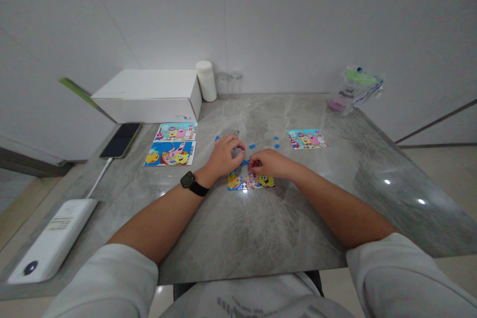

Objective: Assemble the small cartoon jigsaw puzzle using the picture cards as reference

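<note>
A partly assembled cartoon jigsaw puzzle point(246, 183) lies on the grey table in front of me, with a bare gap in its upper part. Over its right side, my right hand point(271, 163) is closed in a pinch, and a small blue puzzle piece point(244, 162) shows at its fingertips. My left hand point(225, 154), above the upper left of the puzzle, has curled fingers, thumb and forefinger close together; whatever is between them is hidden. Beyond the hands lie several loose blue pieces, among them one puzzle piece point(252, 146) in the middle and another puzzle piece point(276, 146) farther right.
Two cartoon picture cards point(176, 131) lie to the left, and one picture card point(307, 139) to the right. At the back stand a white box point(145, 107), a white bottle point(206, 82) and two clear glasses point(235, 85). A phone point(121, 140) is cabled to a white power bank point(54, 241). A plastic bag point(354, 92) sits back right.
</note>
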A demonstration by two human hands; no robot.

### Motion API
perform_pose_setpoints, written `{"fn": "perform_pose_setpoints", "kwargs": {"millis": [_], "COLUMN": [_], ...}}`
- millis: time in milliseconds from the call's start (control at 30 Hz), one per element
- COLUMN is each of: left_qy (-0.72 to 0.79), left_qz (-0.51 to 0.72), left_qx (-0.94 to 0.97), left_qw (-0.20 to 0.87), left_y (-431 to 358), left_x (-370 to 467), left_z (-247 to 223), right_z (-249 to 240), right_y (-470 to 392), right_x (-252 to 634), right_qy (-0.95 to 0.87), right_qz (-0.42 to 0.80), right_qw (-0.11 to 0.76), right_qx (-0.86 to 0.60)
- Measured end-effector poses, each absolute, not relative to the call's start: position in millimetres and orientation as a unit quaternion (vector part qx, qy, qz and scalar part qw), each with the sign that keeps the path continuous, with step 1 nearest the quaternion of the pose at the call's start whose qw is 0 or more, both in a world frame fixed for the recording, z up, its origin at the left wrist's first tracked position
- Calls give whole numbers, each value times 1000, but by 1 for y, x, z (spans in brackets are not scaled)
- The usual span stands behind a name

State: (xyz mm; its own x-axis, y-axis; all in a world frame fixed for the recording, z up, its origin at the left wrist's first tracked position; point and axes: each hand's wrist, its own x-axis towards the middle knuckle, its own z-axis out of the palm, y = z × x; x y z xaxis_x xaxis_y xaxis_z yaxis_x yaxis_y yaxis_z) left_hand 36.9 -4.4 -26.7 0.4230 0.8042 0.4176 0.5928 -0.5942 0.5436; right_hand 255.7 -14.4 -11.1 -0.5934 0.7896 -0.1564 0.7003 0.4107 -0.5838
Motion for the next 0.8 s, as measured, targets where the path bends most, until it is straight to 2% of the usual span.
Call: {"fn": "perform_pose_setpoints", "kwargs": {"millis": [333, 800], "left_qy": [421, 413], "left_qz": [344, 347], "left_qx": [824, 826], "left_qw": [158, 161], "left_y": [-4, -3], "left_x": [36, 36], "left_z": [-31, -32], "right_z": [-11, -5], "right_y": [-18, -15], "right_x": [251, 255], "right_qy": [-852, -848], "right_qz": [247, 220], "right_qw": [52, 54], "right_qx": [-459, -478]}}
